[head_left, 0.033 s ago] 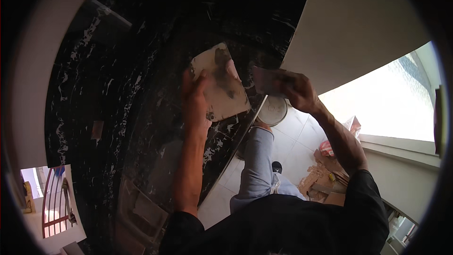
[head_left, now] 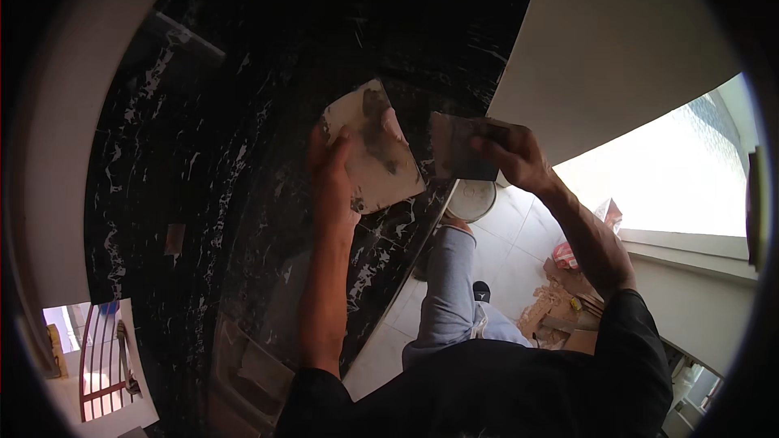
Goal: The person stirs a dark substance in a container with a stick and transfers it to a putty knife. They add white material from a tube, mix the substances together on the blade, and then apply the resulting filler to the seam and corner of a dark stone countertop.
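My left hand point(head_left: 331, 170) grips a flat, pale board point(head_left: 372, 169) by its left side, thumb on top. Dark smears mark the board, and a lump of pinkish putty point(head_left: 393, 126) sits at its right edge. In my right hand point(head_left: 518, 156) is a thin, flat scraper point(head_left: 456, 148), pinched at its right end. Some pinkish putty coats the scraper's left edge, which stands a little right of the board and apart from it. Both tools are held over a black, white-veined marble surface point(head_left: 235, 126).
A pale panel point(head_left: 617, 40) borders the marble at upper right. Below it lies a round, whitish lid or bucket top point(head_left: 474, 199) on white floor tiles point(head_left: 491, 253). Brown scraps point(head_left: 548, 302) and a red-and-white bag point(head_left: 565, 255) lie farther right. A barred opening point(head_left: 104, 365) shows at lower left.
The scraper has turned in my right hand and shows more of its flat face, its lower edge now lower. The board has shifted slightly left and down in view.
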Motion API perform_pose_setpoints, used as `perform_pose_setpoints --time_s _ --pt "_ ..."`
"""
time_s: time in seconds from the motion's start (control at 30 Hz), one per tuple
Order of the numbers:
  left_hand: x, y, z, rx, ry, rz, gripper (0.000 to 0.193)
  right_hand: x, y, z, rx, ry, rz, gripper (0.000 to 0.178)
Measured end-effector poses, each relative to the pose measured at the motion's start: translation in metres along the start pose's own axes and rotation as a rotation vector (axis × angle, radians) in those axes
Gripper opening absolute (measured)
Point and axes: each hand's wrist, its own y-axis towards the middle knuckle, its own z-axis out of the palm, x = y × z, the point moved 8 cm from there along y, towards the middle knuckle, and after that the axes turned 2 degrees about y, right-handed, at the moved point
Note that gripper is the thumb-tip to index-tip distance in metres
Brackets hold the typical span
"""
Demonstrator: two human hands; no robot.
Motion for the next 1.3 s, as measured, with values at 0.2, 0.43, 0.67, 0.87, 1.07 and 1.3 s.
perform_pose_setpoints --time_s 0.2,0.43,0.67,0.87,1.07,1.3 --pt "-0.101 0.069 0.020 0.131 0.041 -0.029 0.034 0.069 0.052 -0.036 -0.142 0.580 0.101 0.031" --pt "-0.171 0.082 0.034 0.183 -0.071 -0.148 0.036 0.221 0.064 -0.028 -0.267 -0.211 -0.386 0.042" --pt "-0.189 0.065 0.047 0.247 -0.197 -0.325 0.034 0.284 0.068 0.017 -0.269 -0.450 -0.759 0.081" --pt "-0.233 0.044 0.014 0.173 -0.122 -0.304 0.035 0.295 0.068 0.044 -0.160 -0.542 -0.860 0.063" --pt "-0.311 0.031 -0.040 0.093 -0.046 -0.168 0.038 0.296 0.100 0.047 0.046 -0.820 -0.921 0.056" --pt "-0.409 0.019 -0.088 -0.153 0.028 0.224 0.041 0.345 0.132 -0.010 -0.030 -0.401 -0.463 0.053"
